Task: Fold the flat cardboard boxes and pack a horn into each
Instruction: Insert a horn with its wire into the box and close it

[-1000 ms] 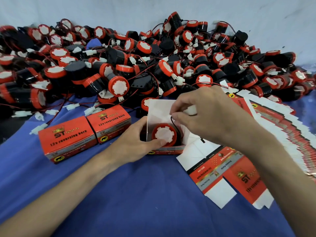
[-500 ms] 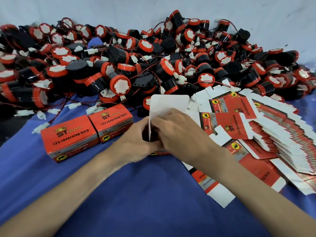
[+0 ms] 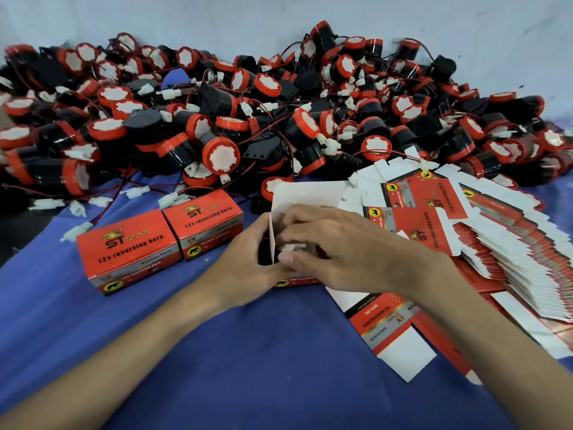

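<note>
Left hand (image 3: 245, 268) grips the open box (image 3: 302, 282) wall, right hand (image 3: 350, 252) curls on the plug (image 3: 291, 247) in its mouth, horn hidden inside; we risk pinching the wire under the flap (image 3: 307, 193) or tipping the box if we push off-centre.

Blue cloth (image 3: 248, 367), pale wall (image 3: 186, 13).
The cloth covered the surface to its near edge; the plain whitish wall, faintly scuffed, rose behind its far edge.

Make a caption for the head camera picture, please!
Left hand holds an open box while the right hand pinches a white plug inside it, beside two closed boxes and a horn pile.
</note>
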The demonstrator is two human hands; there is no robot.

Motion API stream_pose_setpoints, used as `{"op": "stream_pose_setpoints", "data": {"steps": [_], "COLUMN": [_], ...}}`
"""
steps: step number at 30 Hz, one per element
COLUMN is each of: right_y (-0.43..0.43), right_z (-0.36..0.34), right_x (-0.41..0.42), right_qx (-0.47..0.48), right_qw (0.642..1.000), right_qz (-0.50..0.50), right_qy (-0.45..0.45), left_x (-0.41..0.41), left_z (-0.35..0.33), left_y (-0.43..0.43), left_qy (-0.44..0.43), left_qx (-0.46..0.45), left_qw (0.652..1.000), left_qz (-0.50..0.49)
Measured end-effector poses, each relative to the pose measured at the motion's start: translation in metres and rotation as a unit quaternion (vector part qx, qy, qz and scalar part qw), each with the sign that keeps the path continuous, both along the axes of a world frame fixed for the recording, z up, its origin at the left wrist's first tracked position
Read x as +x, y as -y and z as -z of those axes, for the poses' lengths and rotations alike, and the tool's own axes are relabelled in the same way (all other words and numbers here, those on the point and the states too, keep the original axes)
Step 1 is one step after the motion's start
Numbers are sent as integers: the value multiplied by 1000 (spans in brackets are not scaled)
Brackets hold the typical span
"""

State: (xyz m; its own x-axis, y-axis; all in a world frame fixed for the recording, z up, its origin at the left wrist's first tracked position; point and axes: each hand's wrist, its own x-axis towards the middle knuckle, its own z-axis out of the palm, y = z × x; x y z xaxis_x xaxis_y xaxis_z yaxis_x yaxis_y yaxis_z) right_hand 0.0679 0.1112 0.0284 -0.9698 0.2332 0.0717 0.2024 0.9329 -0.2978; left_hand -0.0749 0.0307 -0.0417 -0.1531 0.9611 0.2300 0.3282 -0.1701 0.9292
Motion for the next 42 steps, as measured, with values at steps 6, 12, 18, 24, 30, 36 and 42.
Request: {"op": "stream_pose_setpoints", "data": {"steps": [6,12,18,24,30,36,42], "right_y": [-3,1,-1,1,-8,-9,4], "right_z": [4,10,6,15,24,46,64], "right_x": [-2,-8,-2,-7,3,23,30], "right_qx": [22,28,76,69,-75,-23,-125], "right_qw": [1000,995,996,993,912,900,931], "right_qz": [4,17,-30,12,54,130,107], "right_qy": [-8,-96,-45,-97,-399,-416,-325], "left_x": [0,-1,0,-7,-3,7,11], "left_z": [-3,1,1,-1,4,-1,-3], "left_y": [3,1,0,0,1,-2,0], "left_qy": [3,-8,-2,97,113,37,22], "left_qx": [2,10,15,-13,-21,0,68], "left_qw": [1000,1000,1000,993,992,999,996], "left_qz": [31,16,27,66,45,-26,-53]}}
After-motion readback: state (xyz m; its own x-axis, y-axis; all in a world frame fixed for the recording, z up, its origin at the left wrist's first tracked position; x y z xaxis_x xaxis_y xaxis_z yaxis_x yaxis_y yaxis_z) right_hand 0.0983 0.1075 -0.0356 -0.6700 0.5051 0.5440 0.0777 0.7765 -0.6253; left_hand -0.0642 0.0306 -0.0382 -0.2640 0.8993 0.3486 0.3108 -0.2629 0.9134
